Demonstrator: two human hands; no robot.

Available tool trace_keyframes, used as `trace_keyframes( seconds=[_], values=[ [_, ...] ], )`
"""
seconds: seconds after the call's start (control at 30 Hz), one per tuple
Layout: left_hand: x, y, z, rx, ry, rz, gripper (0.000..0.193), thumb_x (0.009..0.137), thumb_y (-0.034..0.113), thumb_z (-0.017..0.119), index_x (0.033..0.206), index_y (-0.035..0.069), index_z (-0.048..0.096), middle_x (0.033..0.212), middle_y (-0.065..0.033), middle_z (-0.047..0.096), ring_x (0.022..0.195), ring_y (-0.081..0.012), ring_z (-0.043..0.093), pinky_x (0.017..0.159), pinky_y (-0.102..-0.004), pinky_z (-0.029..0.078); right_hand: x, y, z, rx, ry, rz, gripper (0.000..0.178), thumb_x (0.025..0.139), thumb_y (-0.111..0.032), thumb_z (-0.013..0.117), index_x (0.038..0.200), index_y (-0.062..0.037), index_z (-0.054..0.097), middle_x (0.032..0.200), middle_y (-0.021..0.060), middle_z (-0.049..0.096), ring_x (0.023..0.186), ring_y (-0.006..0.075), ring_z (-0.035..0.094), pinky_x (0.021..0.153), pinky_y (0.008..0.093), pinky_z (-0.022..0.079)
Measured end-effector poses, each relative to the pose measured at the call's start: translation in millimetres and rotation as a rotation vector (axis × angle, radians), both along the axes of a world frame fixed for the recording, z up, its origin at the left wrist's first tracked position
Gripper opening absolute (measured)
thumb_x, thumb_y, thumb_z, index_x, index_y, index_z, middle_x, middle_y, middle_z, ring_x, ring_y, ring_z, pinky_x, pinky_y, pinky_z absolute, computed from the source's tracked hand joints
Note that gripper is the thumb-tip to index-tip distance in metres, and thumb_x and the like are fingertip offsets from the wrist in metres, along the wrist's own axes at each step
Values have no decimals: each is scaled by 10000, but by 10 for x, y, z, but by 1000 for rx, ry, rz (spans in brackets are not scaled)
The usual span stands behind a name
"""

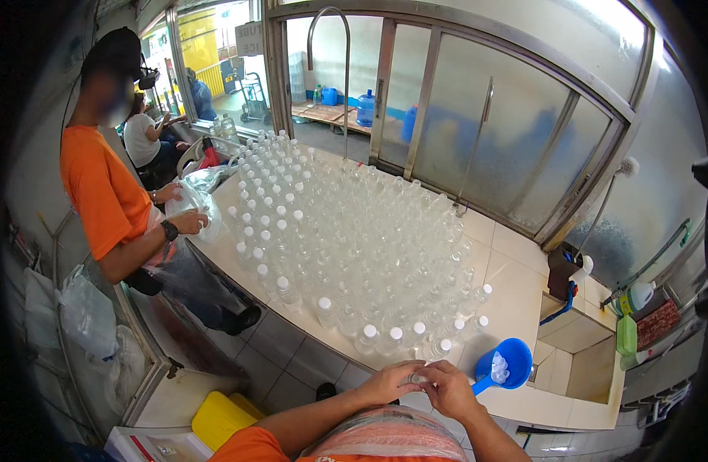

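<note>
My left hand (390, 383) and my right hand (451, 393) meet at the table's near edge, in front of my body. Fingers of both are closed together around something small and clear that I cannot make out. Just beyond them stand clear plastic bottles with white caps, the closest being a capped bottle (437, 350). Many more clear bottles (369, 246) fill the table in a dense group; those along the left and near sides wear caps, while many in the middle look uncapped. Right of my right hand, a blue dipper (486, 362) holds whitish translucent pieces (499, 368).
At the left, a co-worker in an orange shirt (100, 185) handles a clear plastic bag (198, 202). A sink basin (593, 366) is set into the tiled counter (502, 258) at right. Thin metal pipes (348, 85) rise behind the bottles. A yellow container (219, 420) stands low at left.
</note>
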State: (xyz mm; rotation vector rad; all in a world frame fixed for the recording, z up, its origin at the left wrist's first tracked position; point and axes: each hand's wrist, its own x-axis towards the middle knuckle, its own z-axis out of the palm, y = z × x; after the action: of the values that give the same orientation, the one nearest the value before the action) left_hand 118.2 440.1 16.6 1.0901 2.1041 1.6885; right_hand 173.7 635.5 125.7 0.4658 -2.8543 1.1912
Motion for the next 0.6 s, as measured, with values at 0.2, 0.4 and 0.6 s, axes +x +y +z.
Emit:
trace_keyframes(
  seconds=[0.2,0.4,0.6],
  values=[
    [-32,40,-156,-90,-10,-118,686,885,150,771,1496,-3,500,1514,-241,547,1399,-368,544,1157,-437,430,-3,-42,-7,171,37,103,297,815,15,681,1102,-42,731,1134,196,708,1019,412,688,888,483,576],
    [-67,-5,-152,-110,-134,-142,712,829,78,775,1484,2,507,1484,-233,563,1393,-386,536,1165,-445,423,-16,-148,-55,246,98,132,272,803,3,640,1070,-10,691,1193,194,686,1034,420,657,907,495,554],
    [-133,41,-68,-128,-96,-150,629,839,129,782,1418,9,567,1433,-224,606,1335,-396,581,1123,-451,458,-8,-222,-125,337,67,9,229,863,-45,658,1091,-22,655,987,207,626,931,412,650,812,508,547]
  ],
)
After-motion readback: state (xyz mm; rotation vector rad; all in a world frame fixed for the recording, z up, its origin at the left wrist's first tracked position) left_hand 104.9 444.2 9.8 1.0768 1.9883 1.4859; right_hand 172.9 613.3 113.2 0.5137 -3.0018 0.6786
